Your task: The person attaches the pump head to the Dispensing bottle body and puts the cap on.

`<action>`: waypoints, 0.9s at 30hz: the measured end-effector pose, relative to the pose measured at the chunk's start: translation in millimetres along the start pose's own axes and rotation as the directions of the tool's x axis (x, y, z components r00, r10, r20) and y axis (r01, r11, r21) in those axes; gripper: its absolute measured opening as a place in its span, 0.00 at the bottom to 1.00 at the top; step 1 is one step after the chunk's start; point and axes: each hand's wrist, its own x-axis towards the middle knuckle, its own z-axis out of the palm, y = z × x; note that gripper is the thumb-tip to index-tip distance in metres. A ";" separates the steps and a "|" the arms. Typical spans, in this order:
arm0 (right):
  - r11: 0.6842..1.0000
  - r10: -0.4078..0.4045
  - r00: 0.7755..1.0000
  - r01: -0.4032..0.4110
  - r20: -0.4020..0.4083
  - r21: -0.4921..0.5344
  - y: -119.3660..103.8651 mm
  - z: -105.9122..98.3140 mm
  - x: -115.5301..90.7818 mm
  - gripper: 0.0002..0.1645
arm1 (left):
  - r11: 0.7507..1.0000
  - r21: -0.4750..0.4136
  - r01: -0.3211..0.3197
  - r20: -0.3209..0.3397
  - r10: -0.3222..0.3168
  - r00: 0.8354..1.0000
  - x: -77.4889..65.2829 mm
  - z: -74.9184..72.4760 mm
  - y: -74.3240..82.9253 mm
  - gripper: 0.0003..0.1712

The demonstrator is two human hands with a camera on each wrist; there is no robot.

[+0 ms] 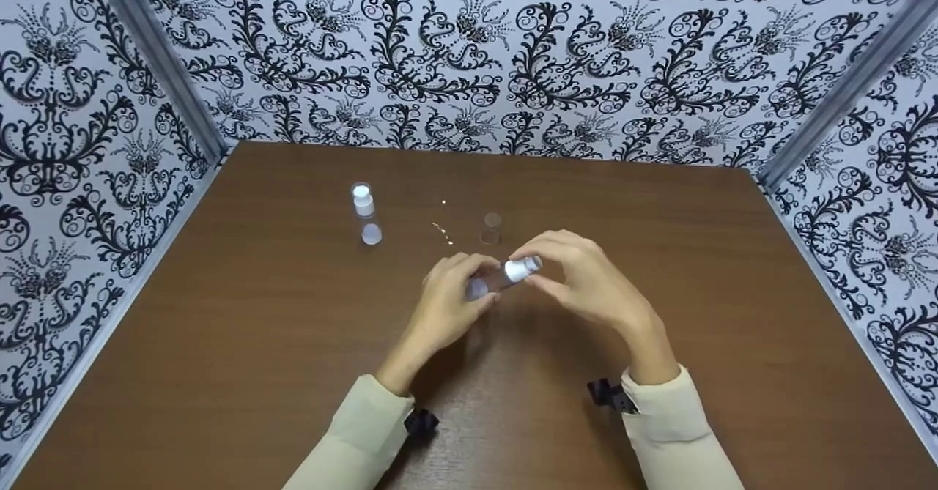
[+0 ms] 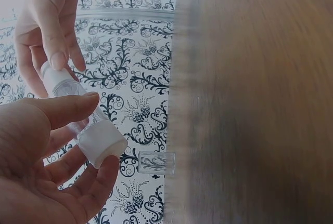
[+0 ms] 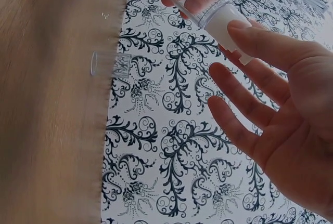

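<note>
Over the middle of the table, a small clear pump bottle (image 1: 495, 279) is held tilted between both hands. My left hand (image 1: 448, 296) grips its transparent body from the left, thumb and fingers round it. At the upper end, my right hand (image 1: 590, 277) pinches the white pump top (image 1: 517, 269) between thumb and fingers. In the left wrist view the bottle's white base (image 2: 101, 142) points toward the camera side. The right wrist view shows the white collar (image 3: 225, 24) under the right thumb, with the other fingers spread below. A clear cap (image 1: 491, 228) stands on the table beyond the hands.
A second pump bottle (image 1: 366, 215) with a white top stands at the back left. Several small shiny bits (image 1: 444, 234) lie between it and the clear cap. Patterned panels (image 1: 469, 58) close off the back and sides of the brown table (image 1: 293, 373).
</note>
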 end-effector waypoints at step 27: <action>0.998 0.063 0.998 -0.063 -0.003 -0.023 -1.7 4.5 0.7 0.13 | 1.000 -0.004 -0.007 -0.022 0.007 1.000 -1.4 -0.4 1.5 0.21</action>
